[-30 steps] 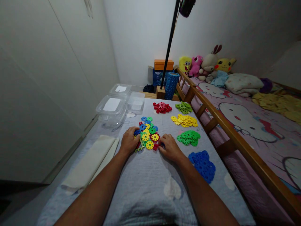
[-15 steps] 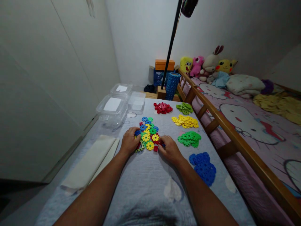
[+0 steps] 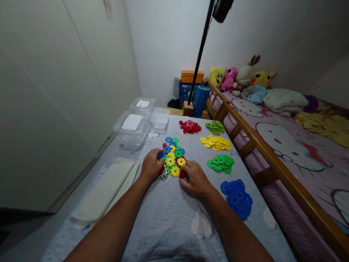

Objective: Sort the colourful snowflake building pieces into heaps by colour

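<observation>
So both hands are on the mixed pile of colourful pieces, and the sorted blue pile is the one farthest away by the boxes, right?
Not quite. The head view shows the blue pile nearest the person, beside the right hand's wrist; the red pile is the far one. Both the left hand and right hand do rest on the mixed pile.

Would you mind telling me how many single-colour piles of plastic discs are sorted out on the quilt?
5: red pile and light green pile farthest away, yellow pile nearer, green pile nearer still, blue pile nearest, by the right hand.
</observation>
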The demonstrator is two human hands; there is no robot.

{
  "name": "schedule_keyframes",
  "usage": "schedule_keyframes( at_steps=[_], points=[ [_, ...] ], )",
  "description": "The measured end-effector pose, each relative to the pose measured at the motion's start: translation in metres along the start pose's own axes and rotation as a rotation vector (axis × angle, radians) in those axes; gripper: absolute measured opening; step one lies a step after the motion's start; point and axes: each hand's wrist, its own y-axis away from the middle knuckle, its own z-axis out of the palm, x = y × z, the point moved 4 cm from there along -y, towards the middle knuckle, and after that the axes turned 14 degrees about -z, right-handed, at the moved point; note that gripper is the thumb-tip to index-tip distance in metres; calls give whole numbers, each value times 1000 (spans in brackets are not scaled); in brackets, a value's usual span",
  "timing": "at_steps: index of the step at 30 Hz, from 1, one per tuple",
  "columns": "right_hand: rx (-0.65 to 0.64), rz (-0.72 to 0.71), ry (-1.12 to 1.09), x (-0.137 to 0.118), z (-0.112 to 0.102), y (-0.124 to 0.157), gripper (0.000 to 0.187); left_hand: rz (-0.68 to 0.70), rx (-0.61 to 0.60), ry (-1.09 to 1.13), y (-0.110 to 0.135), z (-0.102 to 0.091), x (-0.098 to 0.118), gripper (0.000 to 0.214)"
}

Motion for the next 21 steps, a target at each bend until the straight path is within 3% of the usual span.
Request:
schedule_keyframes(
  at_steps=[6,11,16,21],
  points=[
    [-15,20,13,-2,-3,-7,17,-11,-12,13,0,0,1,30],
    [8,43,70,23,-37,-37,17,-19,10,19,1,-1,3,29],
    [104,141,165,89,-69,-78,18,-2,9,20,2,0,1,29],
    [203,398,203,169,-76,-105,24,-2,-7,15,2,0,2,29]
  ],
)
